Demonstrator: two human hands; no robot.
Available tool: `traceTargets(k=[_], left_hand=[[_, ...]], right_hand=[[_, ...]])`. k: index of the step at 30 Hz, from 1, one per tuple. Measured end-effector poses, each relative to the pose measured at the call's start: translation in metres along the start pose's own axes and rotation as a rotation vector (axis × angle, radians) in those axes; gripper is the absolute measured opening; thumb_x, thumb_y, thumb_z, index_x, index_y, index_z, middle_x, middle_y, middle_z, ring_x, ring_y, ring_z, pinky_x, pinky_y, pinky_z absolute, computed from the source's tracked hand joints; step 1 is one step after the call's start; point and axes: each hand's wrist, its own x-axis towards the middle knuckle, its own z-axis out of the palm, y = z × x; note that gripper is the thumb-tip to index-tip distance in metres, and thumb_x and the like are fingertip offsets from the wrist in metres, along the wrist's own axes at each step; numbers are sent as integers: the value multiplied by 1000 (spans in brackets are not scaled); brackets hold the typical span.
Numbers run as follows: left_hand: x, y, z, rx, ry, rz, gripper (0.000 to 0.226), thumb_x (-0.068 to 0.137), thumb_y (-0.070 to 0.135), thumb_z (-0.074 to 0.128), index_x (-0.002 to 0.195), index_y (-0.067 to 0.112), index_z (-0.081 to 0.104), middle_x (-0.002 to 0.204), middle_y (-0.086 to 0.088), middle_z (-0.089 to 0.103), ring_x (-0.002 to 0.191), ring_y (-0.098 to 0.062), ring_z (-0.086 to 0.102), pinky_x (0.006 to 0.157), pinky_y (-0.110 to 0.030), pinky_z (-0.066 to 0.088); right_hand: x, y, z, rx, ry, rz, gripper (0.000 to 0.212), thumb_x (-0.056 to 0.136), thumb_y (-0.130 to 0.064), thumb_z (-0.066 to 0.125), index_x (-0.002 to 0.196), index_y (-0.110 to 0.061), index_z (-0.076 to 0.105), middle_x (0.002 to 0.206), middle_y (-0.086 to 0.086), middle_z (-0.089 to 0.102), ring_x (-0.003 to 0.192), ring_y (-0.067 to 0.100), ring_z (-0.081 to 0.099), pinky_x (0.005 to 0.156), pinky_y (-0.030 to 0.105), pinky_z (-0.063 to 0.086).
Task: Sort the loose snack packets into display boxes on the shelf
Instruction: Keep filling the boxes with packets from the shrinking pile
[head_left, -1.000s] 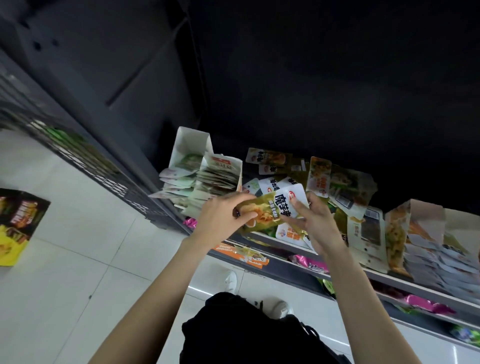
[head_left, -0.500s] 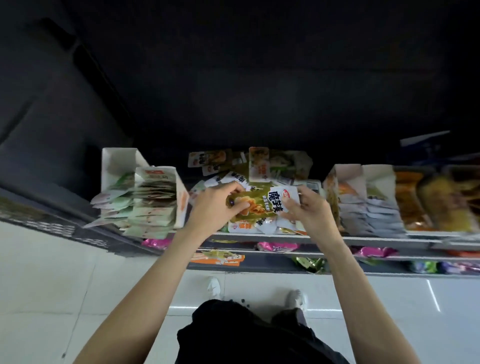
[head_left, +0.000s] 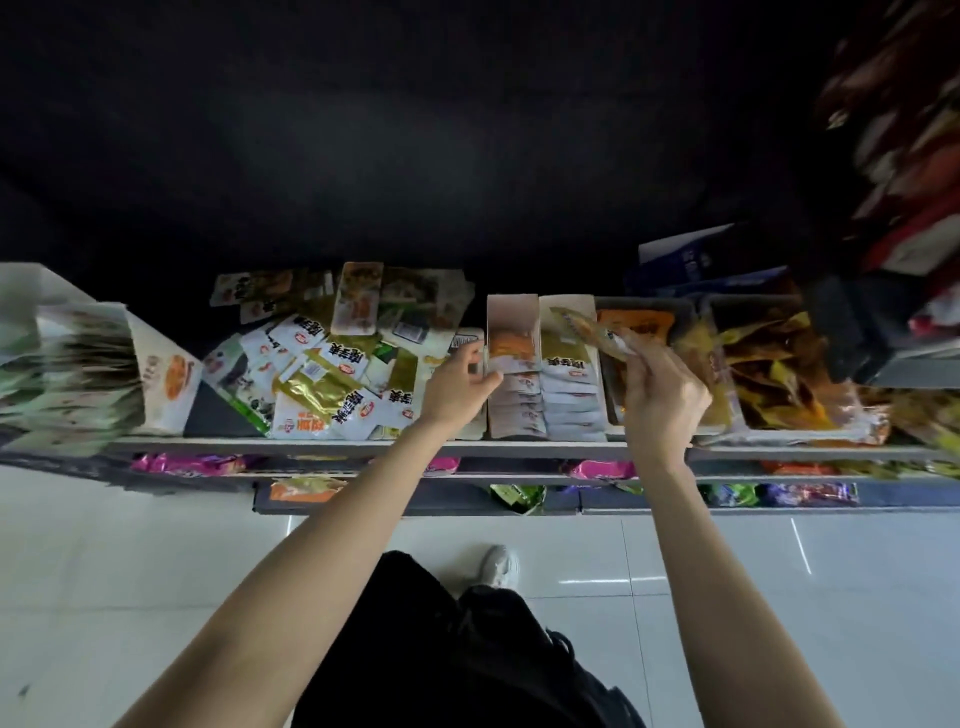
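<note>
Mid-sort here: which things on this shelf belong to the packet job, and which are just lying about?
Job:
right hand pinching a packet
left hand touching the display box
second display box
loose packet pile

Not in play:
pink packets on the lower shelf
shoe

Shelf (head_left: 291, 446) w/ loose snack packets (head_left: 332, 384), display boxes (head_left: 545, 384) alongside.
</note>
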Motion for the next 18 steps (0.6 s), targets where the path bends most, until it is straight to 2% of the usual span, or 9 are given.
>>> traceTargets(k=[2, 4, 6, 8, 9, 10, 12, 15, 18], left_hand=[[2, 1, 10, 8, -22, -7, 65, 90, 38, 60, 144, 17, 32, 141, -2, 48, 110, -18, 61, 97, -38, 47], [6, 0, 15, 56, -15, 2, 70, 89, 39, 61, 147, 17, 29, 142, -3, 47, 115, -20, 59, 96, -40, 48], [10, -3, 17, 145, 3, 3, 67, 89, 40, 60, 146, 17, 31, 142, -6, 46, 116, -23, 58, 93, -41, 49], [13, -4, 18, 194, 13, -3, 62, 91, 39, 56, 145, 18, 33, 141, -9, 45, 113, -24, 58, 92, -41, 49], [13, -4, 19, 203, 18, -1, 60, 93, 38, 54, 146, 19, 33, 139, -9, 46, 113, -24, 57, 92, -41, 49], [13, -3, 20, 213, 26, 6, 58, 94, 37, 52, 146, 19, 33, 137, -9, 47, 113, -23, 56, 93, -40, 48], [13, -1, 19, 234, 38, 11, 54, 96, 33, 48, 146, 19, 32, 134, -9, 48, 114, -22, 54, 93, -37, 47], [14, 0, 17, 219, 17, -2, 55, 96, 31, 49, 146, 20, 31, 135, -8, 46, 112, -21, 54, 92, -36, 47], [9, 1, 7, 164, -55, 9, 54, 95, 32, 51, 145, 20, 34, 138, -6, 47, 110, -17, 58, 95, -35, 47]], right_hand=[[6, 1, 11, -71, -55, -124, 26, 87, 1, 49, 93, -7, 73, 78, 6, 71, 55, 10, 56, 45, 12, 31], [10, 7, 25, -162, -150, -249, 30, 81, 5, 48, 91, -7, 73, 78, 6, 72, 53, 16, 62, 46, 12, 34], [13, 13, 40, -261, -276, -304, 36, 67, 13, 55, 89, -9, 73, 79, 5, 73, 57, 22, 67, 39, 19, 39], [14, 15, 49, -377, -425, -306, 39, 57, 16, 65, 83, -12, 72, 76, 5, 72, 60, 22, 68, 41, 23, 45], [14, 17, 53, -463, -501, -308, 40, 56, 16, 69, 81, -14, 71, 73, 4, 71, 60, 22, 67, 49, 26, 49], [15, 18, 57, -561, -587, -313, 40, 62, 15, 67, 85, -17, 71, 74, 3, 70, 64, 20, 66, 63, 29, 50], [13, 23, 64, -672, -713, -310, 45, 76, 10, 52, 104, -22, 67, 84, 1, 69, 77, 19, 63, 86, 34, 37], [13, 30, 67, -617, -735, -275, 45, 85, -1, 48, 123, -22, 58, 115, 1, 66, 108, 17, 58, 96, 39, 25], [8, 29, 58, -380, -672, -159, 43, 88, -12, 50, 131, -13, 54, 136, 6, 53, 131, 18, 44, 102, 40, 17]])
